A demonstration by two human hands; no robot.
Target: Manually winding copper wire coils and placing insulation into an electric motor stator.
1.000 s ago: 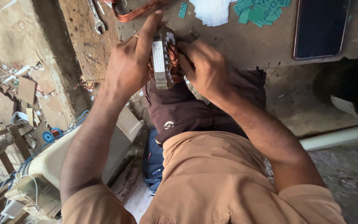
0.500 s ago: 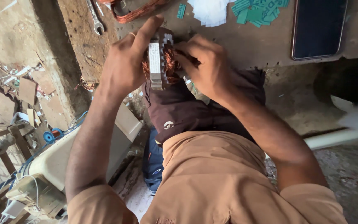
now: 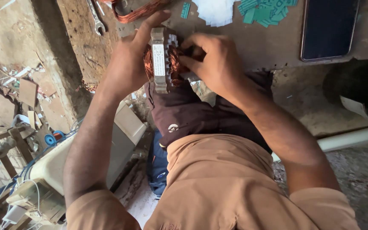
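From my feed, the far left is rubble: cardboard scraps (image 3: 27,91) and paper bits strewn over rough, dusty concrete, with a wooden frame (image 3: 5,138) and a cream plastic casing (image 3: 60,164) trailing white wires lower down. Moving right, a steel spanner (image 3: 95,18) lies flat on the worn, pitted brown workbench (image 3: 273,47), and just beside it a loose loop of copper wire (image 3: 135,12) curls near the top edge.

Next I see the left hand (image 3: 126,64), fingers wrapped round the left face of the motor stator (image 3: 162,59), index stretched up along its top. The stator is a stack of grey laminated metal, toothed on its rim, packed with glossy reddish copper windings. It stands on edge at the near rim of the workbench, above the lap in dark trousers (image 3: 201,115), held between both hands.

The right hand (image 3: 218,64) presses in from the other side, fingertips bunched together and pinched into the windings; exactly what they nip I cannot tell.

Further right, white paper pieces (image 3: 214,10) and green insulation strips (image 3: 265,10) lie scattered on the bench, then a dark, glossy phone (image 3: 329,27) face up. Below that, cracked concrete floor and a pale pipe (image 3: 350,138).
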